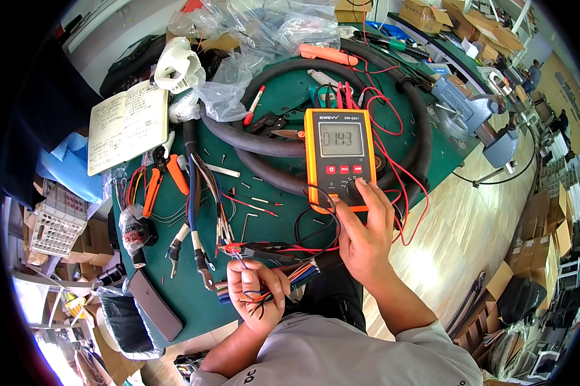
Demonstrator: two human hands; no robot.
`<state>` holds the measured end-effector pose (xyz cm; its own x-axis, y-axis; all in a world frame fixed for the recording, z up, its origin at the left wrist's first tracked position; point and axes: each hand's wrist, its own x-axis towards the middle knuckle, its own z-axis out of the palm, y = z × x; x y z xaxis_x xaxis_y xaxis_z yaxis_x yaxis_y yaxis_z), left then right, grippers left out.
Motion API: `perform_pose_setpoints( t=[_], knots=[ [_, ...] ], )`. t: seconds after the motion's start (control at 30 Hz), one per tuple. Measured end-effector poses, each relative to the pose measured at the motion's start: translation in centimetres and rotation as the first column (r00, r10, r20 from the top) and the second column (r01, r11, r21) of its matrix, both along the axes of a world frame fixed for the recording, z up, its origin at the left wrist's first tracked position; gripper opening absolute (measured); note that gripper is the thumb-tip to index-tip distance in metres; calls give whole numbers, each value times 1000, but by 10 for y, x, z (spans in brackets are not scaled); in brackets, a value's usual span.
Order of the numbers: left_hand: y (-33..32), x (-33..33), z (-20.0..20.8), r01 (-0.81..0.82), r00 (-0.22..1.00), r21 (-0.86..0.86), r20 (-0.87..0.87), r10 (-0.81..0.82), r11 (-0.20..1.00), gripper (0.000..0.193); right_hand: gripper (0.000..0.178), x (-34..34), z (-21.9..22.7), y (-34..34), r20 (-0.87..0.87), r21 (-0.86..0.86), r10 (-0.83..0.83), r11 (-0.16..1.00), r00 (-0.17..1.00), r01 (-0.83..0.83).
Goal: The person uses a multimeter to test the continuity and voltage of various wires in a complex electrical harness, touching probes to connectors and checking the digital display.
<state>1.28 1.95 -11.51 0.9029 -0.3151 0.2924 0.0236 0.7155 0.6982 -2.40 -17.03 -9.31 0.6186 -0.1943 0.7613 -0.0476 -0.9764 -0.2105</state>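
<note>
My left hand (259, 291) is closed around a bundle of thin coloured wires (256, 301), with a blue one poking up between finger and thumb. Beside those fingertips lie a red and a black test clip (264, 248). An orange handheld digital meter (312, 154) with a lit screen rests on black cable coils. My right hand (369, 235) grips its lower end, thumb at the bottom edge and a fingertip at the rotary dial (353, 188). Red test leads (393, 168) loop from the meter's top. Thick cable ends with metal lugs (206, 278) lie left of my left hand.
On the green table (226, 309) are an open notebook (128, 125), orange-handled pliers (153, 191), a phone (155, 305), a red-capped marker (254, 106) and plastic bags (238, 38). A blue bench vise (467, 106) sits at the right edge. Cardboard boxes (531, 264) stand on the floor.
</note>
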Motion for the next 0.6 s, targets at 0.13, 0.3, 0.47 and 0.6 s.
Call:
perform_pose_setpoints(
  t=[0.13,0.3,0.47,0.6],
  knots=[
    [0,0,1,-4,1000,7,-3,4,1000,20,41,0,0,1,18,-3,-11,1000,1000,11],
    [-2,-1,5,-29,999,21,-15,29,999,19,36,0,-4,0,50,15,-4,1000,999,4],
    [-3,-1,1,-28,1000,8,-3,28,1000,19,25,-11,-10,0,230,25,96,994,968,-104],
    [1,-1,-2,2,1000,-14,-9,-2,1000,20,15,-28,-10,10,283,-15,204,978,937,-208]
  ],
)
